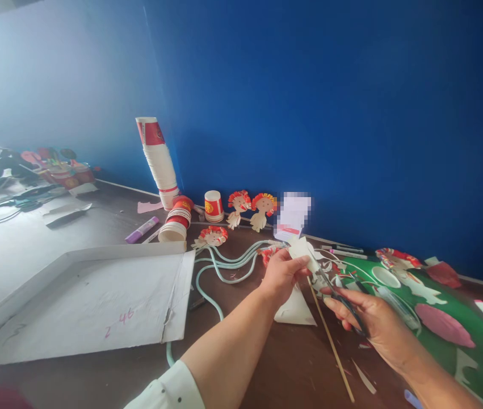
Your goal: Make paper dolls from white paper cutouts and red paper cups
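One white paper piece is pinched in the left hand, apparently steadied for one pair of scissors, held in the part-curled right hand.

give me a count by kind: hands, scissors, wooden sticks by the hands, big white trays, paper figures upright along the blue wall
Left hand and right hand: 2
Scissors: 1
Wooden stick: 1
White tray: 1
Upright paper figures: 2
Total: 7
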The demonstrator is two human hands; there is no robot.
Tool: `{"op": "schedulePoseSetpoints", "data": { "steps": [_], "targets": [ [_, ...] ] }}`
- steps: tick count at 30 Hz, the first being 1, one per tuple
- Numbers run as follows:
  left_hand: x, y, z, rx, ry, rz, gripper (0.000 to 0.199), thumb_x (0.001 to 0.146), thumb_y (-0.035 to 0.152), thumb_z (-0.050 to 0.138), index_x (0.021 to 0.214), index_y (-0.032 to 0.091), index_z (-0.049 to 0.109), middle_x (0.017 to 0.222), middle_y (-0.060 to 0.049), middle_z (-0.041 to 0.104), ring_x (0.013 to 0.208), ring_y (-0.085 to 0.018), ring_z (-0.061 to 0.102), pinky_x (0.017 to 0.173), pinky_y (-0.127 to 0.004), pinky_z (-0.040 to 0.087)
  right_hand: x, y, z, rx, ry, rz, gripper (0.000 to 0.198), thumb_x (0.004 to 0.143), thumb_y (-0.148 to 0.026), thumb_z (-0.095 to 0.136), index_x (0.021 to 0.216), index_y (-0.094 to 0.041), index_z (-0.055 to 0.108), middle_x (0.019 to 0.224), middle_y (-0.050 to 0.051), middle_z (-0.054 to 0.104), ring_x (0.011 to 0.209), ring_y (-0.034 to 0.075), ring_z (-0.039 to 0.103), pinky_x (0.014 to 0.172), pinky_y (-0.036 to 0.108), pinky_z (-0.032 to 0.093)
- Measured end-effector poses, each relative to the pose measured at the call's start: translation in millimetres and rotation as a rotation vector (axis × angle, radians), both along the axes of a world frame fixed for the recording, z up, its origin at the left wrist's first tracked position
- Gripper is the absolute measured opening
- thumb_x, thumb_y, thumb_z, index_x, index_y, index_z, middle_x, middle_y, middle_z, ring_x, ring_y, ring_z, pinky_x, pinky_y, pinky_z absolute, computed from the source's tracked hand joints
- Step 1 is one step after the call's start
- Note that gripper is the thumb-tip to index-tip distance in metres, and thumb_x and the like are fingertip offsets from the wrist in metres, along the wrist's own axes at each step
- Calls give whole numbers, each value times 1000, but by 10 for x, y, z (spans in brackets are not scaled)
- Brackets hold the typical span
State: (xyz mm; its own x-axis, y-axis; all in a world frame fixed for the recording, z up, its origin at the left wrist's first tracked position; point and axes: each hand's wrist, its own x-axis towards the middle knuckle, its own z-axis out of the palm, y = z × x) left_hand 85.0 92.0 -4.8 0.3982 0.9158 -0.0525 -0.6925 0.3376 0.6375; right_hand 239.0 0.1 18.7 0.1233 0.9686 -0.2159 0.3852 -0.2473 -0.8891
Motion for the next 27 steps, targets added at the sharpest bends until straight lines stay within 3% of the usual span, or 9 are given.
{"op": "schedulePoseSetpoints", "data": {
  "steps": [8, 12, 20, 27],
  "targets": [
    [9, -18, -11, 10, 24, -49, 43, 56, 26, 88, 92, 11, 69, 87, -7, 68, 70, -11, 61, 69, -25, 48, -26, 2, 9, 75, -79, -26, 47, 66, -62, 72, 95, -26, 79, 59, -1, 58, 56, 16, 50, 54, 29, 43],
    [24, -43, -17, 17, 34, -71, 45, 54, 24, 89, 93, 12, 68, 89, -7, 67, 72, -12, 61, 72, -26, 49, -26, 10, -28, 47, -68, -34, 41, 66, -57, 74, 96, -28, 78, 58, -2, 57, 56, 17, 51, 53, 29, 42],
    [26, -59, 11, 23, 135, -45, 46, 51, 28, 89, 89, 12, 68, 85, -6, 66, 68, -11, 58, 69, -27, 46, -90, -21, -52, 121, 28, 7, 43, 75, -57, 69, 102, -24, 76, 75, 2, 65, 66, 19, 55, 64, 32, 46],
    [-5, -96, 28, 37, 142, -61, 45, 50, 28, 90, 87, 13, 68, 83, -5, 66, 67, -11, 58, 67, -26, 45, -154, -53, 53, 111, -10, 0, 43, 72, -59, 70, 97, -26, 78, 63, 0, 58, 61, 18, 51, 57, 30, 43]
  ]
}}
